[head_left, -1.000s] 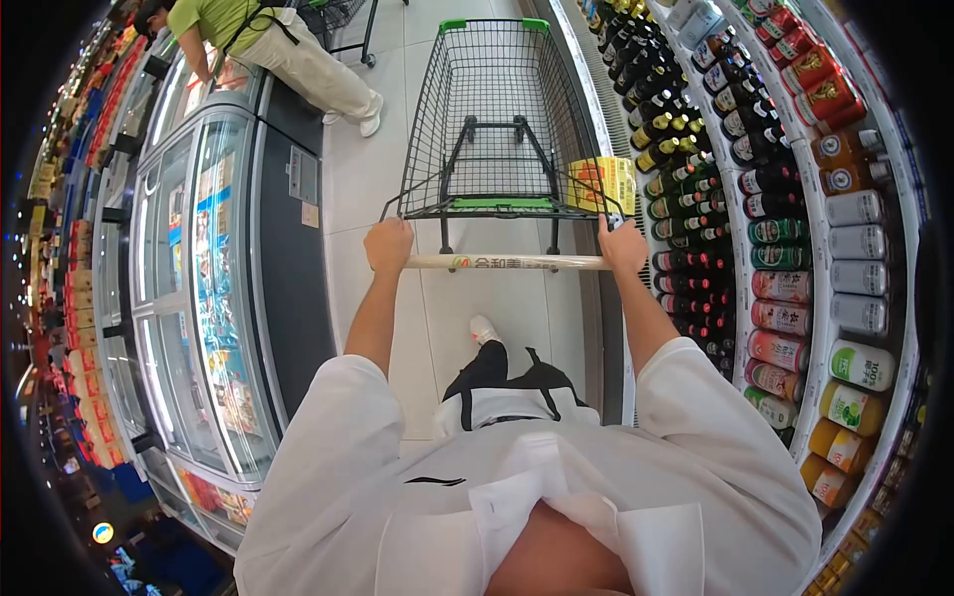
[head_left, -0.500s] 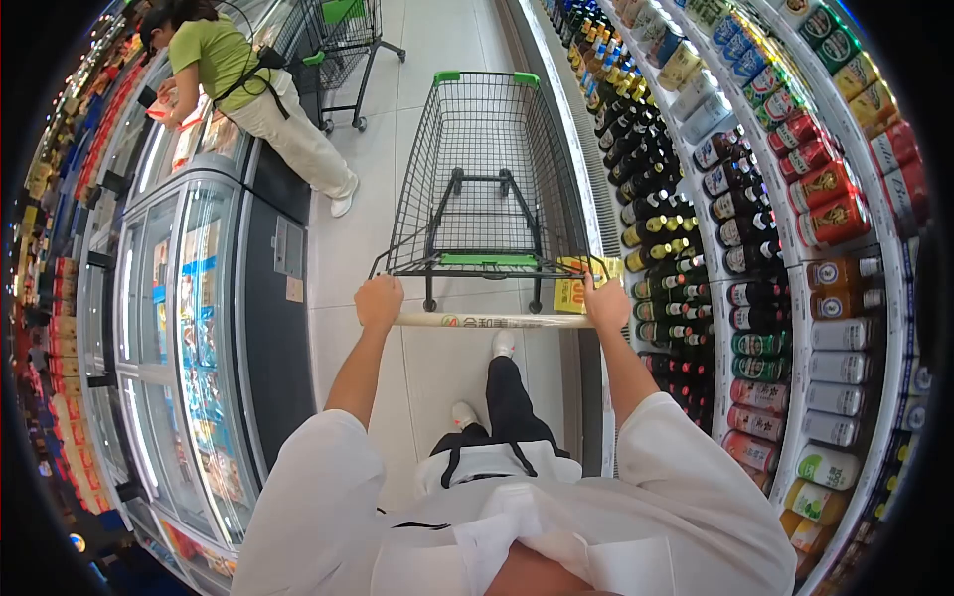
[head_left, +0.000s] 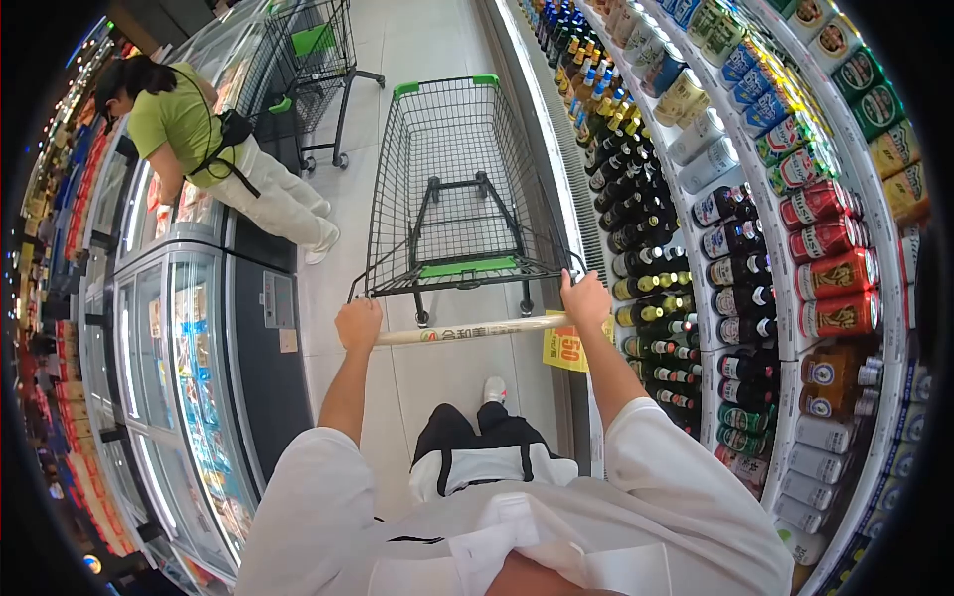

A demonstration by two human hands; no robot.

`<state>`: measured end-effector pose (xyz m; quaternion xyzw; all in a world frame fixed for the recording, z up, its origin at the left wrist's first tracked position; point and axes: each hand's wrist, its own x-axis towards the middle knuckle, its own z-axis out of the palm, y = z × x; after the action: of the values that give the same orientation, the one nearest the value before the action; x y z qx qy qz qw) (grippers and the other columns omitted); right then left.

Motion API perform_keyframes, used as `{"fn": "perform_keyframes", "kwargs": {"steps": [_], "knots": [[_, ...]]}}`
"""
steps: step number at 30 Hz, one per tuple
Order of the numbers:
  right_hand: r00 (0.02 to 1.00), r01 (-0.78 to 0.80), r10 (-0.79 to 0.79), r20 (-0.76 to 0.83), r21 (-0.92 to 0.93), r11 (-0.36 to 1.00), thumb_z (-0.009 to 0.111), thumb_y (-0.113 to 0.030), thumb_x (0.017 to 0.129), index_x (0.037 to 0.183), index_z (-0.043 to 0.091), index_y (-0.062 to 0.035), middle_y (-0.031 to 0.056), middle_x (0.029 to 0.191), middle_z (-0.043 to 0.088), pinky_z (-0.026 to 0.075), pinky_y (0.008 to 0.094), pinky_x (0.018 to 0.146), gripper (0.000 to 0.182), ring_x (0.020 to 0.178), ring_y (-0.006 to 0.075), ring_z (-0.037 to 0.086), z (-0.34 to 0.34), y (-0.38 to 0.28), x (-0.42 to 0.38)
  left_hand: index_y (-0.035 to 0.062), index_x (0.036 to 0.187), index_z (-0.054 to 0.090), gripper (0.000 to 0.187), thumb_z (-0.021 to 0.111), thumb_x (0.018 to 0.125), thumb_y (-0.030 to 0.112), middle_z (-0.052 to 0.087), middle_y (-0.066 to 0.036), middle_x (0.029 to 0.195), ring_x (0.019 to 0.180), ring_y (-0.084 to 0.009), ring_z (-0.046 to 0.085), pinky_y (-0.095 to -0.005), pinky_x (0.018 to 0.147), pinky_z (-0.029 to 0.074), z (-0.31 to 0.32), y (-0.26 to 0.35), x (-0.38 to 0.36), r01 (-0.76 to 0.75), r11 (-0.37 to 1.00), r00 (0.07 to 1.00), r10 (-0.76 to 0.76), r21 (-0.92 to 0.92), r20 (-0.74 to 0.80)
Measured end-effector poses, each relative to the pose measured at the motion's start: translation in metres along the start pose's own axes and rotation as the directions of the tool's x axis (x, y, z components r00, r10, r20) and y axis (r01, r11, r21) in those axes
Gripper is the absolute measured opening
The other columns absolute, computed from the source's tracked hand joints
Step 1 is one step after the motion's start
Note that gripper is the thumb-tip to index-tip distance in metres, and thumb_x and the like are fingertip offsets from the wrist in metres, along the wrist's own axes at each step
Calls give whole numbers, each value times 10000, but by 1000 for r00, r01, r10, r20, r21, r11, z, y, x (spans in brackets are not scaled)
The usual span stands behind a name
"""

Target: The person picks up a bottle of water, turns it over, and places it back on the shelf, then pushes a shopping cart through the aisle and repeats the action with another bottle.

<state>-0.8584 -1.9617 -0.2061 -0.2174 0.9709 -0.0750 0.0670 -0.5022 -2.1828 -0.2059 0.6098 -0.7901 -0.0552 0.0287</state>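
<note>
An empty wire shopping cart with green corner pieces stands in front of me. Its pale handle bar carries printed characters. My left hand is wrapped round the bar's left end. At the right end, my right hand grips the same bar, close to a yellow price sign on the shelf edge.
Shelves of beer bottles and cans line the right side. Glass-topped freezers run along the left. A person in a green shirt leans over a freezer, near another cart. Tiled floor lies ahead.
The shelf cans and bottles have slid down in view as I move forward with the cart. The cart now angles slightly left. The person in green appears nearer, with the arms lower at the freezer.
</note>
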Motion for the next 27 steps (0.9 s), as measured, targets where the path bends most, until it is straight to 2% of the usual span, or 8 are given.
{"fn": "perform_keyframes", "kwargs": {"steps": [11, 14, 16, 18, 21, 24, 27], "knots": [[996, 33, -34, -78, -6, 999, 594, -572, 859, 900, 606, -1, 173, 788, 696, 540, 425, 709, 573, 743, 342, 699, 9, -89, 138, 71, 718, 696, 314, 560, 854, 319, 684, -162, 761, 723, -364, 664, -470, 665, 531, -2, 47, 163, -34, 998, 999, 33, -47, -29], [999, -12, 12, -35, 13, 1000, 563, -600, 865, 887, 617, -6, 200, 829, 696, 541, 458, 751, 597, 806, 378, 693, 9, -118, 167, 69, 727, 694, 313, 559, 855, 320, 685, -162, 765, 725, -361, 665, -472, 670, 531, -4, 54, 211, -30, 998, 999, 29, -48, -15], [1000, -24, 24, -13, 2, 1000, 552, -598, 873, 909, 610, -4, 203, 845, 695, 539, 455, 761, 599, 819, 376, 693, 7, -140, 185, 69, 735, 694, 311, 559, 856, 321, 685, -162, 765, 727, -362, 664, -473, 675, 530, -8, 57, 244, -19, 999, 1000, 19, -47, -4], [999, -34, 33, -32, -38, 999, 568, -583, 874, 909, 606, 8, 181, 831, 697, 542, 417, 718, 593, 770, 345, 701, 8, -158, 199, 69, 746, 692, 307, 561, 853, 325, 682, -167, 754, 732, -366, 662, -474, 681, 529, -8, 61, 273, -9, 997, 1000, 9, -71, 4], [998, -55, 55, -16, -39, 998, 553, -586, 882, 921, 605, 11, 180, 840, 697, 539, 417, 731, 601, 781, 343, 701, 9, -184, 226, 73, 747, 692, 305, 562, 852, 328, 680, -171, 751, 725, -372, 661, -479, 677, 528, -6, 66, 318, -76, 992, 997, 74, -100, -26], [997, -78, 78, 4, -54, 995, 541, -588, 887, 930, 605, 13, 177, 849, 699, 538, 416, 737, 605, 792, 336, 700, 9, -208, 255, 77, 749, 697, 305, 560, 854, 328, 680, -173, 753, 720, -372, 664, -479, 674, 530, -4, 76, 364, -68, 994, 997, 64, -89, -45], [996, -80, 78, -42, -48, 996, 547, -588, 883, 916, 602, 5, 175, 852, 700, 539, 419, 737, 596, 795, 338, 699, 13, -228, 290, 78, 750, 700, 300, 564, 851, 325, 679, -175, 749, 717, -373, 665, -478, 665, 532, -8, 93, 404, -77, 993, 996, 73, -86, -43]]}}
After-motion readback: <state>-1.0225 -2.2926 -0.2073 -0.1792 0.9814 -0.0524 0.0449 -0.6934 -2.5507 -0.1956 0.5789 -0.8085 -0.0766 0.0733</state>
